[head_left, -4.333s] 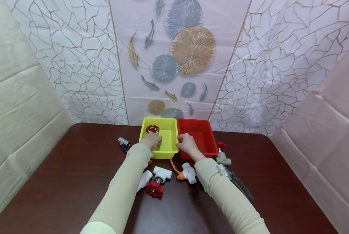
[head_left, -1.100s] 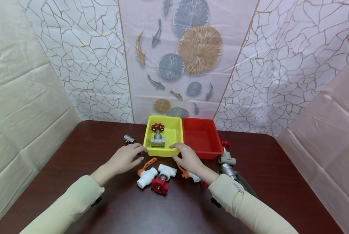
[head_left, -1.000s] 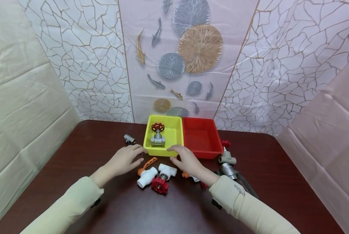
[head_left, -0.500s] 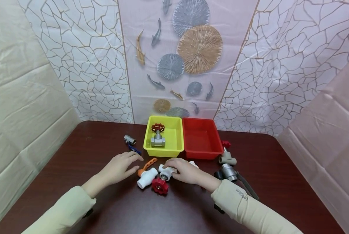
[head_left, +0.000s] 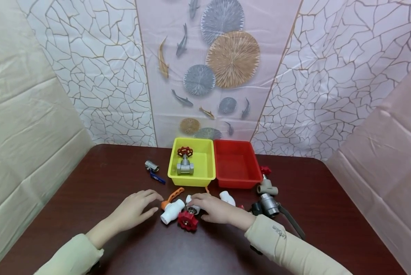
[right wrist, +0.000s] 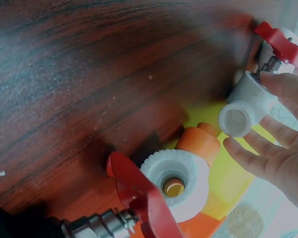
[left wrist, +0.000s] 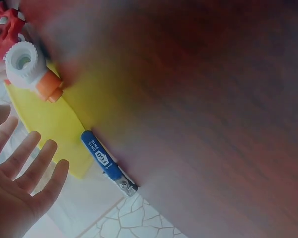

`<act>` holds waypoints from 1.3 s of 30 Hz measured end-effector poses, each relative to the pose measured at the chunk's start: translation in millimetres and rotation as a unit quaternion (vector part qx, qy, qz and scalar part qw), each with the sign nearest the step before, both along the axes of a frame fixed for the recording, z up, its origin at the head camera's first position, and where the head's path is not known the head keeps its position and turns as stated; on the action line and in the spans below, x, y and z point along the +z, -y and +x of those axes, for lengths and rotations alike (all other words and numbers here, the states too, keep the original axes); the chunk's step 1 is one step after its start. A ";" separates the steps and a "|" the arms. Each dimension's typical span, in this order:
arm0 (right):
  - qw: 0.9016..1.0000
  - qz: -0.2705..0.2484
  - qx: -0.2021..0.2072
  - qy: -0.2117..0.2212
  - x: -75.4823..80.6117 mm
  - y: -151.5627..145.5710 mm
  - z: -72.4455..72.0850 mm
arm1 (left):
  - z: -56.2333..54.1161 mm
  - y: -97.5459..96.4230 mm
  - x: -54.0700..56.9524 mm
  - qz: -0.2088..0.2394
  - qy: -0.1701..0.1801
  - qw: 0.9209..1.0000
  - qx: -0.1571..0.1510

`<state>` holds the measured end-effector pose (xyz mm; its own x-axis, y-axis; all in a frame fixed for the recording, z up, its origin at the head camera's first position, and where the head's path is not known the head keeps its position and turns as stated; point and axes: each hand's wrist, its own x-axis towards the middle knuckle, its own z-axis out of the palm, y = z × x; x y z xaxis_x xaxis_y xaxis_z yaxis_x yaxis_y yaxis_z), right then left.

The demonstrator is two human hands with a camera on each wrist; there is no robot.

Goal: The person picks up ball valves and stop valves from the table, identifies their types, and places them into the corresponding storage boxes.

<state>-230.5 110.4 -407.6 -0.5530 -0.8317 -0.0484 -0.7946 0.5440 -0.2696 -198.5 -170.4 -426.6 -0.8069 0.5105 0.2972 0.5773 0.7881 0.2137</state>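
My right hand [head_left: 213, 208] reaches over a white tee-shaped valve with a red handwheel [head_left: 188, 221]. In the right wrist view, its thumb and fairly straight fingers lie on either side of the white valve body [right wrist: 253, 99]; a firm grip does not show. My left hand [head_left: 133, 210] hovers with loosely spread fingers, holding nothing. Just right of it lies a white ball valve [head_left: 172, 212] with an orange lever [head_left: 176, 194]. A metal gate valve [head_left: 185, 165] with a red handwheel stands in the yellow bin [head_left: 202, 179].
The red bin [head_left: 237, 181] adjoins the yellow one. A blue-levered metal valve [head_left: 157, 177] lies left. Right of my right hand are another white valve [head_left: 227, 198], a grey valve [head_left: 267, 188] with a red wheel, and a metal valve [head_left: 270, 205] with a long black lever.
The left hand left the yellow bin, where the metal gate valve now stands alone. Both hands drew back toward the body; the right hand came down from the bin edge over the red-wheeled white valve.
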 end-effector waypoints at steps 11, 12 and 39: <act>0.999 -0.001 0.013 -0.042 -8.2 11.6 -5.2 | 8.0 5.2 -3.4 0.003 -0.010 1.000 -0.003; 0.999 0.006 0.009 -0.039 -8.7 12.9 -5.6 | 7.9 5.2 -3.2 0.003 -0.009 1.000 -0.003; 0.989 0.085 -0.013 -0.117 -22.1 26.0 -1.0 | 2.9 0.9 -3.9 -0.006 0.006 1.000 -0.019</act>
<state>-231.6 84.4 -429.6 -0.5873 -0.8075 -0.0552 -0.8092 0.5873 0.0168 -195.6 -171.3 -430.5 -0.7909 0.5436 0.2812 0.6036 0.7686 0.2118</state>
